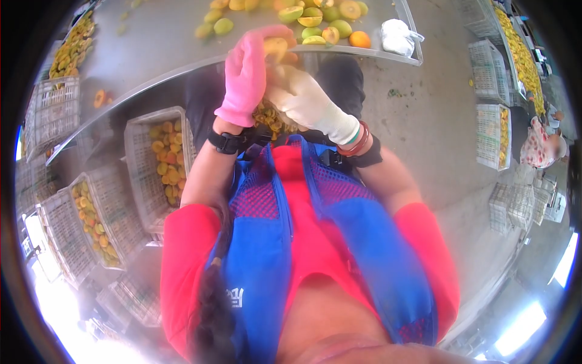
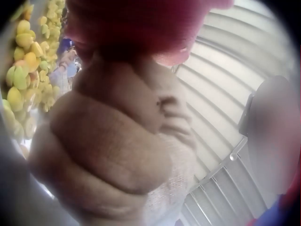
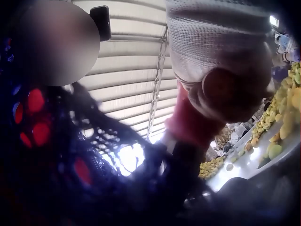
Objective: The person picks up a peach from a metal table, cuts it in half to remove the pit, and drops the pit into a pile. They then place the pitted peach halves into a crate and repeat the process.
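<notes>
My left hand, in a pink glove, curls its fingers around a yellow peach piece above the near edge of the metal table. Close against it is my right hand in a white knitted glove, its fingers bent toward the fruit; I cannot tell what they hold. In the right wrist view the white glove overlaps the pink glove. The left wrist view has the pink glove at the top. Below the hands lie yellow scraps between the knees.
Whole and cut peaches lie on the table, with an orange-coloured fruit and a white bundle near its right corner. Crates of peaches stand at the left. More crates and another person are at the right.
</notes>
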A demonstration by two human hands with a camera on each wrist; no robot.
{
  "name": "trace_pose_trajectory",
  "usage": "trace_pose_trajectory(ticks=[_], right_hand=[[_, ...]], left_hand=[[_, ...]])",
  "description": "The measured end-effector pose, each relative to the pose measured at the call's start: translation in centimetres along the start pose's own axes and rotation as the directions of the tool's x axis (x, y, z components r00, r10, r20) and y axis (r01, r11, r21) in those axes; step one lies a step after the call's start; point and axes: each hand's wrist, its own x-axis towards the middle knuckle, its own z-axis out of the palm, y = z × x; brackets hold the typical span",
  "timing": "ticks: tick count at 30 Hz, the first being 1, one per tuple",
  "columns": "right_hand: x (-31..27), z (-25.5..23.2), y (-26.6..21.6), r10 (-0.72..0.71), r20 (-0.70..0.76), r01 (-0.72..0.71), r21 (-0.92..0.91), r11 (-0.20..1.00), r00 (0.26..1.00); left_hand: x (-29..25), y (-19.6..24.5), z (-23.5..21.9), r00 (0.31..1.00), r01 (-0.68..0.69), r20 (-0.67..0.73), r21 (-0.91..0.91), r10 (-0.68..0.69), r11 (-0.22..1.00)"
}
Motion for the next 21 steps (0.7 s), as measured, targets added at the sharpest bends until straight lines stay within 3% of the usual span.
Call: trace_pose_trajectory(ticks=[1, 2, 3, 4, 8, 10, 14, 16, 17, 19, 20, 21], right_hand=[[0.2, 0.6, 1.6, -0.324, -0.128, 0.302, -0.162, 0.939, 0.938], [0.1, -0.1, -0.2, -0.326, -0.122, 0.306, -0.159, 0.939, 0.937], [-0.1, -1.6, -3.7, 0.146, 0.096, -0.160, 0.152, 0.975, 0.985], [-0.2, -2.7, -5.6, 0.496, 0.415, -0.630, 0.306, 0.714, 0.763], [-0.3, -3.3, -5.4, 0.497, 0.494, -0.653, 0.213, 0.727, 0.714], [-0.3, -3.3, -5.1, 0.492, 0.469, -0.595, 0.094, 0.798, 0.734], [-0.5, -3.5, -5.5, 0.498, 0.513, -0.648, 0.161, 0.744, 0.699], [-0.7, -3.5, -4.9, 0.416, 0.630, -0.670, 0.230, 0.706, 0.656], [-0.7, -3.4, -5.3, 0.417, 0.630, -0.670, 0.230, 0.706, 0.655], [-0.5, -3.1, -6.4, 0.434, 0.574, -0.660, 0.268, 0.702, 0.695], [-0.4, -3.1, -6.1, 0.431, 0.576, -0.659, 0.268, 0.703, 0.694], [-0.5, -3.0, -5.3, 0.440, 0.580, -0.669, 0.264, 0.695, 0.686]], left_hand=[[0.0, 0.3, 0.6, 0.996, 0.027, -0.087, -0.016, -0.028, 1.000], [0.0, 0.2, 0.5, 0.995, 0.024, -0.093, -0.012, -0.025, 1.000], [-0.1, 0.0, 0.3, 0.994, 0.057, -0.092, -0.028, -0.059, 0.998], [-0.1, -0.3, 0.2, 0.992, 0.089, -0.087, -0.046, -0.092, 0.995], [-0.1, -1.2, -0.7, 0.997, 0.074, -0.014, -0.110, -0.076, 0.991], [0.3, -1.4, -1.4, 0.985, 0.003, 0.175, -0.040, 0.005, 0.999], [0.3, -1.1, -2.1, 0.960, 0.034, 0.278, -0.125, 0.002, 0.992], [0.4, -0.1, -2.2, 0.919, 0.068, 0.382, 0.088, -0.097, 0.994], [0.3, -0.1, -2.1, 0.919, 0.069, 0.382, 0.088, -0.097, 0.994], [0.1, -0.2, -2.1, 0.935, 0.241, 0.267, 0.005, -0.233, 0.971], [0.2, 0.0, -2.1, 0.936, 0.239, 0.264, 0.007, -0.233, 0.971], [0.3, 0.4, -2.2, 0.972, 0.127, 0.177, 0.163, -0.155, 0.978]])
